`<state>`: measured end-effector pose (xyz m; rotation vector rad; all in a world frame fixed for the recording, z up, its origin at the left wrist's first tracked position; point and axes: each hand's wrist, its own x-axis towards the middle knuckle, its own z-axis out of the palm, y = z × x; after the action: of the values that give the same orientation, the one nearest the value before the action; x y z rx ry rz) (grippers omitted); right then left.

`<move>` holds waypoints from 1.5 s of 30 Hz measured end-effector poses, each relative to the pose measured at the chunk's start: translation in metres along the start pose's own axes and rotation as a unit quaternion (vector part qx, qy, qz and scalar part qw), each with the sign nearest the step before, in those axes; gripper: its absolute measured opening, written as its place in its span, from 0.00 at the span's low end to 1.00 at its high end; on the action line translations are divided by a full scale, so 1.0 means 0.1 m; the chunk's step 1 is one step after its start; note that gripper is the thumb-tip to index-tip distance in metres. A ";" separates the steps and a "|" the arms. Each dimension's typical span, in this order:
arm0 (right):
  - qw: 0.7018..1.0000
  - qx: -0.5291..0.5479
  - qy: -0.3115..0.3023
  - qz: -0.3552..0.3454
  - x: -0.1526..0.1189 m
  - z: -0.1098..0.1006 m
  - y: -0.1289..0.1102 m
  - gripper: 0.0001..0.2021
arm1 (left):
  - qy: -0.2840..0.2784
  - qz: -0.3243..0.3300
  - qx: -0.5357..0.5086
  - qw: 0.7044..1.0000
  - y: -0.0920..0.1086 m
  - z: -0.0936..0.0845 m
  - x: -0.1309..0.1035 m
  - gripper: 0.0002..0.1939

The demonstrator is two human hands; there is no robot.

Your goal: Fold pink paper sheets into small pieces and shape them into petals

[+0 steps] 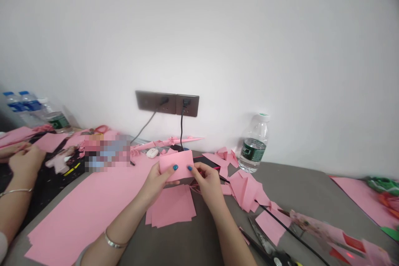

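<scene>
At the near right of the surface (311, 174) lie black-handled scissors (263, 237) and what looks like a pink-wrapped glue gun (324, 230) with a red light; if it is hot, a brushing forearm could be burnt. A black cord (283, 224) runs beside them, and a sleeve or elbow catching it could drag loose scraps along.

Farther in, a stack of pink rectangles (171, 208) lies below the hands. Above it, the left hand (160, 178) and right hand (207, 181) pinch one small pink sheet (177, 159) between thumbs and fingers; uneven thumb pressure could crease it crookedly.

Beyond, a water bottle (253, 145) stands near the wall; a knock could wet the paper.
</scene>
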<state>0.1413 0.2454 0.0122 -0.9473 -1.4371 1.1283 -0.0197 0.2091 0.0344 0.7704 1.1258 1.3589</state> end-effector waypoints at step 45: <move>0.992 0.104 -0.025 0.071 0.01 -0.07 -0.07 0.17 | -0.016 -0.013 0.023 1.000 0.04 -0.01 -0.03 0.27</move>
<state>0.1484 0.2458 0.0199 -0.8882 -1.2785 1.3866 -0.0218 0.2065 0.0379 0.8056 1.1413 1.2991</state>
